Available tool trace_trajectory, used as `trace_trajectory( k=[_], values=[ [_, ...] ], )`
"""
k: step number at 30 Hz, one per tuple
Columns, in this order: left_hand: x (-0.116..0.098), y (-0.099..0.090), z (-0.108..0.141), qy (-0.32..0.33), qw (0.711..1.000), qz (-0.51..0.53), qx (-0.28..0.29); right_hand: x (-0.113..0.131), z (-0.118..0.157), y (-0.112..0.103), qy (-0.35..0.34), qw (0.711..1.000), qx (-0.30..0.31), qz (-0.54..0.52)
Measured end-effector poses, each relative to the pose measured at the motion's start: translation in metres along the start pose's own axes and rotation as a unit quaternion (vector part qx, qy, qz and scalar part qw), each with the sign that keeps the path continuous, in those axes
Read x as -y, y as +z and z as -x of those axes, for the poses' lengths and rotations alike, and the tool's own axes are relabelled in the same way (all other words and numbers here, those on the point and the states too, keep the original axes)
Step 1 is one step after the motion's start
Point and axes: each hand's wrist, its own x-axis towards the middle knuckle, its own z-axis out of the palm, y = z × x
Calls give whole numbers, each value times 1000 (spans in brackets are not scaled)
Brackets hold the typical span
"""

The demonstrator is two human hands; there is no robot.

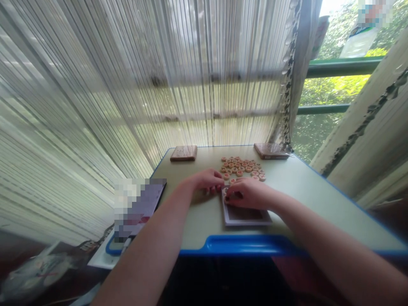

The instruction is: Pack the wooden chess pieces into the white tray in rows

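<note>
Several round wooden Chinese chess pieces (239, 165) with carved characters lie in a loose cluster on the tabletop. In front of them is a shallow open box (227, 220) with a pale rim and a dark inside. My right hand (251, 193) reaches over the box, its fingertips closed at a chess piece (226, 191) in the far left corner. My left hand (208, 180) is beside that same corner with curled fingers, thumb and forefinger at the rim. What sits between those fingertips, if anything, is hidden.
A flat brown box (184, 153) lies at the table's far left and another brown box (270, 151) at its far right. A tablet-like device (146, 206), partly pixelated, rests at the left edge. String curtains (191, 85) hang behind the blue-edged table (306, 204).
</note>
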Motion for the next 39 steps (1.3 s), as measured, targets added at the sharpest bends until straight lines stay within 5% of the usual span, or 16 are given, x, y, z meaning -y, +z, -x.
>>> trace_trajectory(
  k=[33, 39],
  values=[
    [4, -2, -4, -8, 1000, 10, 2, -12, -4, 3, 65, 996, -40, 51],
    [8, 1, -7, -13, 1000, 17, -23, -44, 3, -17, 224, 965, -136, 17]
  ],
)
